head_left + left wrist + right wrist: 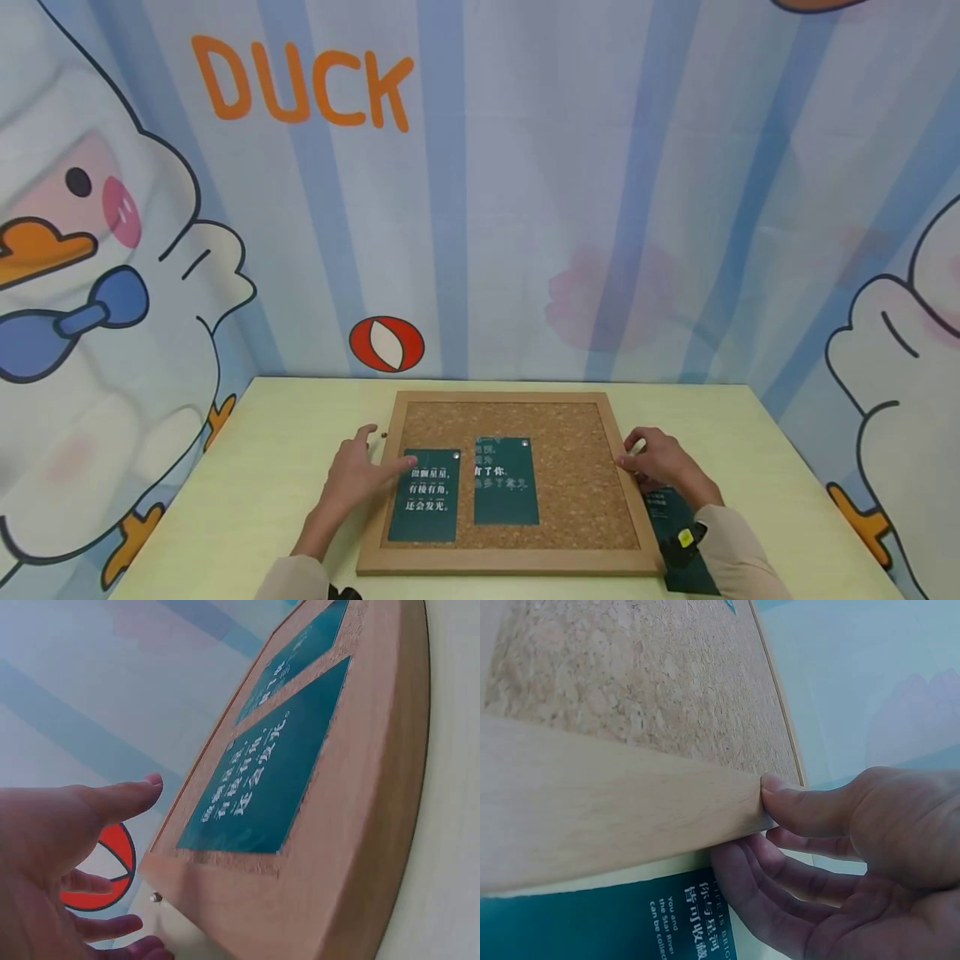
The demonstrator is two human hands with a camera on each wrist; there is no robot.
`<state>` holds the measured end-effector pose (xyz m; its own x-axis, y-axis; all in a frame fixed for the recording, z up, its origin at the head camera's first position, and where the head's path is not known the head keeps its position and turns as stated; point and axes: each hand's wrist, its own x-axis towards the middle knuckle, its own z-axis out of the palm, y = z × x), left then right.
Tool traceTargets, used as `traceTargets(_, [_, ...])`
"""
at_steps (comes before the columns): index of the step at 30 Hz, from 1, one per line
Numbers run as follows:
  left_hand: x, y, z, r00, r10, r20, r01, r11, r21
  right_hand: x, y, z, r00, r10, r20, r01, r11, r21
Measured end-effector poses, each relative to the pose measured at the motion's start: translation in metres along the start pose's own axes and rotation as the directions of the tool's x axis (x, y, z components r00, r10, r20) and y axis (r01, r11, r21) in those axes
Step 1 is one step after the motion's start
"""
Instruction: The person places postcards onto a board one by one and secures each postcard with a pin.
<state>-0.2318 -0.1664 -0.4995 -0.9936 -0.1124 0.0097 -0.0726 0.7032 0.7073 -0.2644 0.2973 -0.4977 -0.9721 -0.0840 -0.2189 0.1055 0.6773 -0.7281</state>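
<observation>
Cork fills the wooden-framed board (576, 467), which lies flat near the front edge of the pale yellow tabletop (285, 433), about midway between its side edges. Two dark green cards sit on the cork's left half: the left card (424, 495) by the frame's left rail, the middle card (506, 481) just beside it. The left hand (354, 473) is spread, fingers straight, its forefinger reaching over the left rail to the left card's top corner. A small pin (385, 434) lies on the tabletop just off the board's left rail. The right hand (663, 461) presses its thumb against the right rail, its fingers loosely extended below it. A third green card (678, 542) lies on the tabletop under that wrist, beside the board's front right corner.
</observation>
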Motion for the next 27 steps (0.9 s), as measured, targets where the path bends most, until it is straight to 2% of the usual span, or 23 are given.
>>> traceTargets(5, [-0.002,-0.005,-0.005,0.998,-0.045,0.039,0.049,0.995,-0.09,0.0,0.0,-0.001,1.0,0.001,-0.002,-0.001,1.0,0.0])
traceTargets(10, [-0.003,-0.006,-0.007,0.991,-0.097,0.093,0.11,0.984,-0.143,-0.001,0.002,-0.001,1.0,-0.008,-0.007,0.008,1.0,0.01])
traceTargets(19, [0.003,-0.007,-0.007,0.973,-0.129,0.193,0.152,0.982,-0.108,-0.01,0.005,-0.007,0.998,-0.068,-0.013,0.068,0.998,-0.017])
traceTargets(22, [0.004,-0.007,-0.006,0.97,-0.137,0.201,0.16,0.982,-0.102,-0.016,0.007,-0.018,0.998,-0.068,-0.008,0.068,0.997,-0.038])
traceTargets(27, [0.004,-0.006,-0.007,0.968,-0.149,0.202,0.172,0.98,-0.1,-0.025,0.015,-0.039,0.998,-0.068,-0.003,0.067,0.987,-0.143])
